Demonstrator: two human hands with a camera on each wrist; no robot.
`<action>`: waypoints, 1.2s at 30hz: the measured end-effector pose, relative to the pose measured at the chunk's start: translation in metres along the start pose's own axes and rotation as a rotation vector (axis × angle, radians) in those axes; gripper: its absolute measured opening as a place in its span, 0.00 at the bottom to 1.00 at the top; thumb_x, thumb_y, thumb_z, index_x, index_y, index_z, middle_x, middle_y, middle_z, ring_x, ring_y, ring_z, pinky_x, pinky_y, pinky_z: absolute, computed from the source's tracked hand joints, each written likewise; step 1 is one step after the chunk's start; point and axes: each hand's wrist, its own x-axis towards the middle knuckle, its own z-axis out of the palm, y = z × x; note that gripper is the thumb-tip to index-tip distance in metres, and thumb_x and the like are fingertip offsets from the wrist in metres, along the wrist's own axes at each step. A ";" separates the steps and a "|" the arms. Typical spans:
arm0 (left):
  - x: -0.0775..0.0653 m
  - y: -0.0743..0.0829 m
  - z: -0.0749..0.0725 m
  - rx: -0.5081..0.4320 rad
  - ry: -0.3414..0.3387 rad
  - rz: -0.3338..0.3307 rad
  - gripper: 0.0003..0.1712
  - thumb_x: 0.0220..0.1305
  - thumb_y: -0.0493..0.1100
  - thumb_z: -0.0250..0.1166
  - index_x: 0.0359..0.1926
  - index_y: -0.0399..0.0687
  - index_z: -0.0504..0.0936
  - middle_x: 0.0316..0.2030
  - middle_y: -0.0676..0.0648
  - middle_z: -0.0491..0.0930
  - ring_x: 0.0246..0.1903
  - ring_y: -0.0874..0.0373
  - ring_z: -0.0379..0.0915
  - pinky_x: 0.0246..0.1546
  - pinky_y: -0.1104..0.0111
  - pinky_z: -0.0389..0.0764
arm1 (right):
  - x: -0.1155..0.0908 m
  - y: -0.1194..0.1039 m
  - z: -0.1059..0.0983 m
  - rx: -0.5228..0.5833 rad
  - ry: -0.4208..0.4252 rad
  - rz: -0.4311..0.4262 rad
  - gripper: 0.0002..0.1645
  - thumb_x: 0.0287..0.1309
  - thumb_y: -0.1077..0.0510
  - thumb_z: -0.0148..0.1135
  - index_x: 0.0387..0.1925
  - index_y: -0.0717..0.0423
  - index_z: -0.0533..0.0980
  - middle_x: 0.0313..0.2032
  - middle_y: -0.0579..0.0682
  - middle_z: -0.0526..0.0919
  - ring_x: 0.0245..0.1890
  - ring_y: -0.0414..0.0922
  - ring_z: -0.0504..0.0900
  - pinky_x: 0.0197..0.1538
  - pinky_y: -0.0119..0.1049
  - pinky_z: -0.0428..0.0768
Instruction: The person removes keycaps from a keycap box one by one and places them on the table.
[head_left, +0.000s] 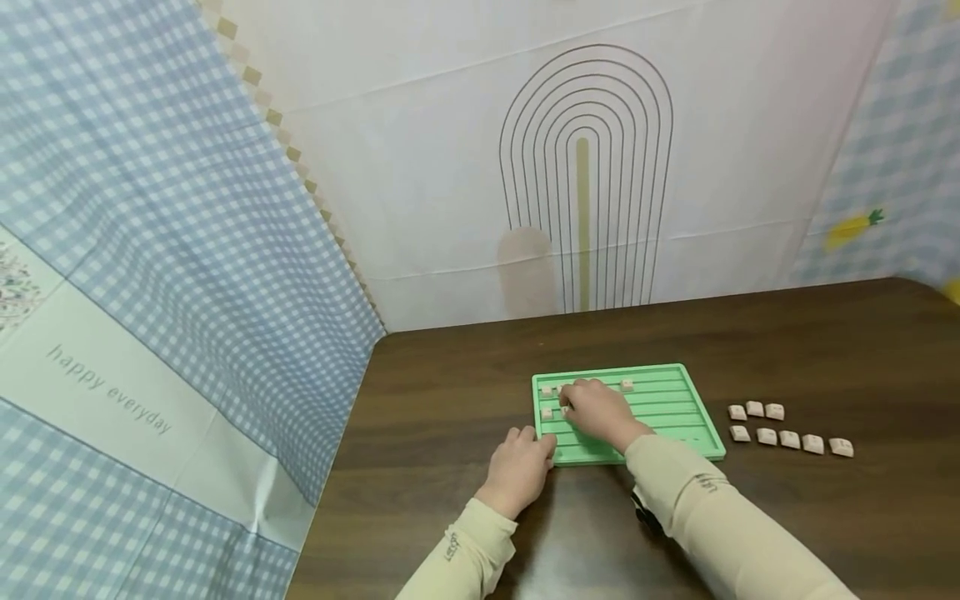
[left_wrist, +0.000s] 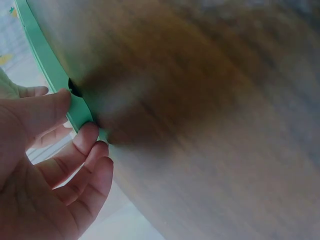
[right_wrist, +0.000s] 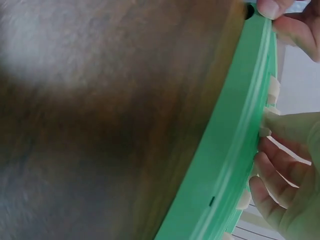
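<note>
A shallow green tray [head_left: 592, 456] with raised ridges lies on the table. My left hand [head_left: 517, 471] grips its near left corner, thumb and fingertips at the rim [left_wrist: 47, 57] in the left wrist view. My right hand [head_left: 600, 412] reaches over the tray's left half, fingers curled down. In the right wrist view, thumb and forefinger of that hand [right_wrist: 290, 165] pinch a small white keycap [right_wrist: 265, 132] low over the ridges. Other keycaps sit in the tray: one at the upper left [head_left: 546, 391], one below it [head_left: 546, 413], and one farther right [head_left: 627, 385]. The fingers hide part of the rows.
To the tray's right, several loose white keycaps lie on the dark wooden table [head_left: 450, 392] in two rough rows, a back one [head_left: 755, 408] and a front one [head_left: 789, 439]. A patterned cloth [head_left: 435, 167] hangs behind, and a checked one [head_left: 187, 208] hangs at left.
</note>
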 end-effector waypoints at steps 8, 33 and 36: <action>0.002 0.001 0.001 0.043 0.025 0.005 0.08 0.53 0.46 0.66 0.27 0.51 0.75 0.25 0.47 0.76 0.24 0.54 0.67 0.16 0.70 0.71 | -0.001 0.002 0.003 -0.008 0.045 -0.011 0.04 0.56 0.60 0.58 0.33 0.54 0.78 0.31 0.52 0.81 0.31 0.48 0.77 0.33 0.45 0.79; 0.001 0.001 0.001 -0.042 -0.036 -0.022 0.06 0.57 0.43 0.63 0.29 0.50 0.74 0.27 0.46 0.76 0.25 0.53 0.65 0.20 0.68 0.73 | -0.078 0.131 -0.103 -0.010 0.081 0.151 0.15 0.59 0.54 0.56 0.42 0.60 0.77 0.39 0.61 0.82 0.33 0.51 0.78 0.27 0.48 0.76; 0.001 0.001 0.002 -0.050 -0.037 -0.018 0.05 0.57 0.44 0.63 0.30 0.50 0.75 0.27 0.45 0.76 0.25 0.53 0.65 0.21 0.67 0.74 | -0.102 0.165 -0.113 -0.013 0.055 0.213 0.18 0.59 0.52 0.55 0.43 0.62 0.75 0.40 0.65 0.81 0.34 0.55 0.78 0.27 0.48 0.75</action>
